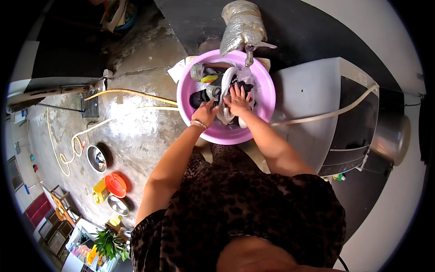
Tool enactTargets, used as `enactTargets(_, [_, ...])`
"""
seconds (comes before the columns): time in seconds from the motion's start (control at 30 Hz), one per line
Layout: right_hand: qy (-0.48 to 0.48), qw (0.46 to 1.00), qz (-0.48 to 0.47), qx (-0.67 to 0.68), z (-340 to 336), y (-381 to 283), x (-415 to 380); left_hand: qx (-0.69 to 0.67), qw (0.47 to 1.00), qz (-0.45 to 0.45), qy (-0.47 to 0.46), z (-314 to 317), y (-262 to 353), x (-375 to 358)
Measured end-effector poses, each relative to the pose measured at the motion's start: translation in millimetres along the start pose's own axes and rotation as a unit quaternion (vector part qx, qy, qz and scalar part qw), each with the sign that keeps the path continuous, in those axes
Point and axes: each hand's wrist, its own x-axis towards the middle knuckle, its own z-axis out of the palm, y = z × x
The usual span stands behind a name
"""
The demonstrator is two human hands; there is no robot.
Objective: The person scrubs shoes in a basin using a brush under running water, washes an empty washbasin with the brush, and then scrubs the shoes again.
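A pink basin (182, 97) of sudsy water stands in front of me, with several wet shoes in it. My right hand (238, 102) lies with fingers spread over a white shoe (228, 81) and black material (247, 87) beside it. My left hand (206, 113) is on the basin's near left side, its fingers apart and right at the edge of the shoes. Just beyond those fingers lie a black shoe (196, 99) and a greyish, see-through-looking piece (213, 92). A yellow item (209, 79) shows farther back among the shoes.
A tap wrapped in silvery material (244, 27) hangs over the basin's far rim. To the right stands a grey washing machine (308, 90) with a pale hose (317, 117). A yellow hose (131, 93) crosses the wet floor at left, near a metal bowl (90, 159) and a red basin (115, 185).
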Motion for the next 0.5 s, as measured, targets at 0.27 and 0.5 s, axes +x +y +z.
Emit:
enactTargets(0.27, [0.126, 0.946, 0.014, 0.299, -60, 64, 2, -0.098, 0.99, -0.094, 0.033, -70, -118, -124])
enactTargets(0.5, [0.465, 0.865, -0.041, 0.185, -206, -8, -89, -0.132, 0.949, -0.258, 0.128, -89, -274, -283])
